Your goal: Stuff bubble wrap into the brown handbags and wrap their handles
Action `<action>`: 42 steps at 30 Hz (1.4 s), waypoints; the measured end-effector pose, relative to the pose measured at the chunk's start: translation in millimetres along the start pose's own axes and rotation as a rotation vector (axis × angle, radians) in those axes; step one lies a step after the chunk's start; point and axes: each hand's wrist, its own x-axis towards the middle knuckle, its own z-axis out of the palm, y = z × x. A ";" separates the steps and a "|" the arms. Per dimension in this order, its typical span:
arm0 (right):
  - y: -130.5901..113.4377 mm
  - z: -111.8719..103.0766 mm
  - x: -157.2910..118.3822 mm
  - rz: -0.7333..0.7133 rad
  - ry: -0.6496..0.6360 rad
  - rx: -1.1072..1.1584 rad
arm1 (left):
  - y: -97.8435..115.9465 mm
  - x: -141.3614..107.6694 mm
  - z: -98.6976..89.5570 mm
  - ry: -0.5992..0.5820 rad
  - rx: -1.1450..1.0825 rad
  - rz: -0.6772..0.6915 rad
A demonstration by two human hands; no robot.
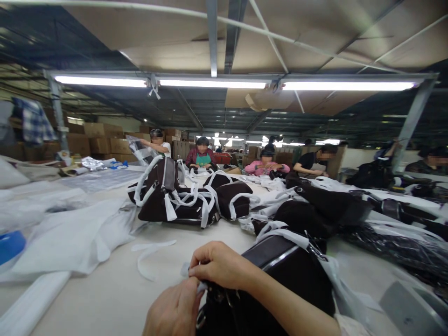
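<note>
Black bag (297, 266) toward the near edge of the surface (115, 294).
Fingers of the left hand (173, 308) and right hand (220, 265) pinch narrowly at white wrapping (201, 286); uneven pulling could tear it. Beyond, crowded bags (322, 200) could snag this one if it shifts.
</note>
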 end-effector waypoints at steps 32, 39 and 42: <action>4.2 -10.8 -49.5 -0.163 0.082 0.278 | -38.7 142.8 -40.2 -1.426 -0.666 -0.620; -1.2 15.5 -72.6 -0.482 0.214 -0.279 | -44.8 130.2 -21.8 -1.592 -1.012 -0.847; -8.9 23.4 -73.0 -0.481 0.205 -0.519 | -46.7 127.9 -19.7 -1.606 -1.087 -0.885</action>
